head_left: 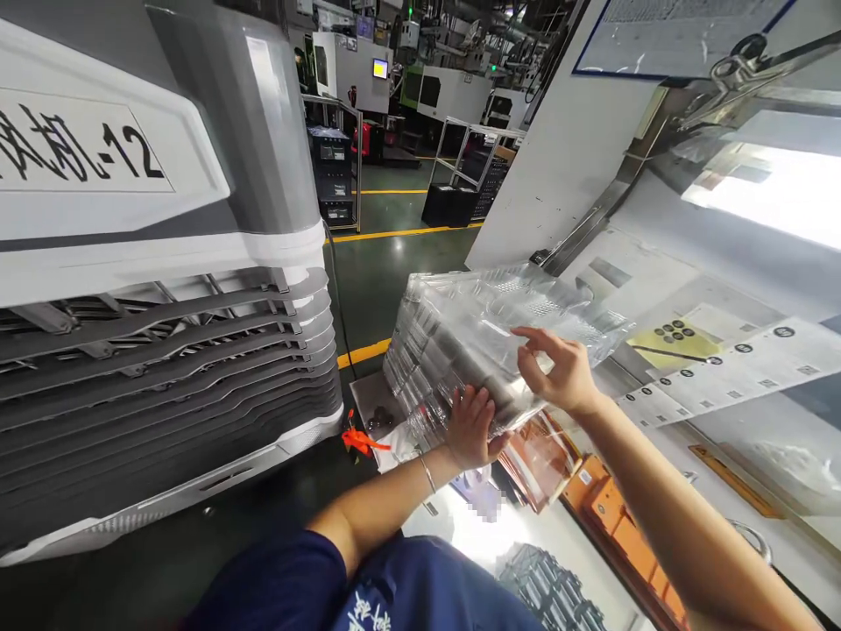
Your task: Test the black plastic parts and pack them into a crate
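Note:
A tall stack of clear plastic trays (453, 342) stands on the worktable, slanted across the middle of the view. My left hand (471, 425) lies against the near side of the stack, its fingers spread on the plastic. Over the stack's near right corner is my right hand (555, 368), with its index finger stretched out and thumb apart; nothing shows between them. Thin clear tray edges stick out at the stack's right side.
A large grey and white machine (263, 175) with louvres fills the left. Orange bins (611, 508) and dark grey parts (552, 587) lie at the lower right. An orange-red object (361, 441) is left of the stack. Racks (335, 166) stand behind.

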### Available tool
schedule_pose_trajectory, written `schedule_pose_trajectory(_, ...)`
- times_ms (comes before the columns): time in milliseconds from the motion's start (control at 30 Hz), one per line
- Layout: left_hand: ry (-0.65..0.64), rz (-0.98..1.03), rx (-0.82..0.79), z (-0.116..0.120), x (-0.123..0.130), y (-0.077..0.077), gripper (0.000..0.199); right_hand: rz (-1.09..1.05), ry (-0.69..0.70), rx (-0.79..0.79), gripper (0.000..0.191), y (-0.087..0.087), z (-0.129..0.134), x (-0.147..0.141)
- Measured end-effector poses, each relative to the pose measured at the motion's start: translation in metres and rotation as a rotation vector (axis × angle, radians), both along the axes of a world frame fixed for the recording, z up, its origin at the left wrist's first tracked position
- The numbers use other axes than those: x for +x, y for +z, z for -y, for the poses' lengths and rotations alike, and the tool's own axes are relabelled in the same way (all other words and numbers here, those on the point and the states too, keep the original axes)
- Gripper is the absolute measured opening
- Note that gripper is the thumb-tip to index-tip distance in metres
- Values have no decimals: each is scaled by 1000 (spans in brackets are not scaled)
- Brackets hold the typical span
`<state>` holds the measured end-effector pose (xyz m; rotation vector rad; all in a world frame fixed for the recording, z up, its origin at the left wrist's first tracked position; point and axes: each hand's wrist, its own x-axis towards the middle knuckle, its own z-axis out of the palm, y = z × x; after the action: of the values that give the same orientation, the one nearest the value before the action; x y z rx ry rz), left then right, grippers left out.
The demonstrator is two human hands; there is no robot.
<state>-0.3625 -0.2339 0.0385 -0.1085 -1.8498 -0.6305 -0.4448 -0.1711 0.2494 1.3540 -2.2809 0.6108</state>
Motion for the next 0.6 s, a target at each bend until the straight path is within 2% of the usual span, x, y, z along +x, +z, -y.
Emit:
schedule_pose_trajectory(100, -4, 2, -1, -1, -1, -2, 68, 23, 30, 192, 41, 10, -6, -9)
schedule_pose_trajectory(167, -30, -6, 18, -2, -2, -3, 71, 52, 60, 344, 37, 15, -10, -15)
schedule_pose_trajectory(233, -44, -16, 28, -2, -2, -4, 74, 103, 33, 380, 36, 28, -10, -22)
schedule_pose_trajectory(300, -45, -26, 27, -2, -2, -5, 74, 173, -70, 301, 37, 54, -2, -30)
schedule_pose_trajectory(400, -60, -41, 23, -2, -1, -4, 77, 178, -297, -28, 30, 116, 25, -36)
schedule_pose_trajectory(467, -64, -51, 17, -1, -1, -4, 81, 129, -341, -418, 23, 155, 48, -41)
schedule_pose_trajectory(500, -61, -56, 12, -1, -2, -3, 82, 108, -306, -653, 23, 170, 60, -45)
schedule_pose_trajectory(567, -50, -69, -4, 0, -3, -3, 83, 86, -171, -1095, 26, 183, 83, -61)
schedule_pose_trajectory(600, -50, -73, -10, 1, -3, -3, 84, 71, -130, -1258, 28, 181, 95, -72)
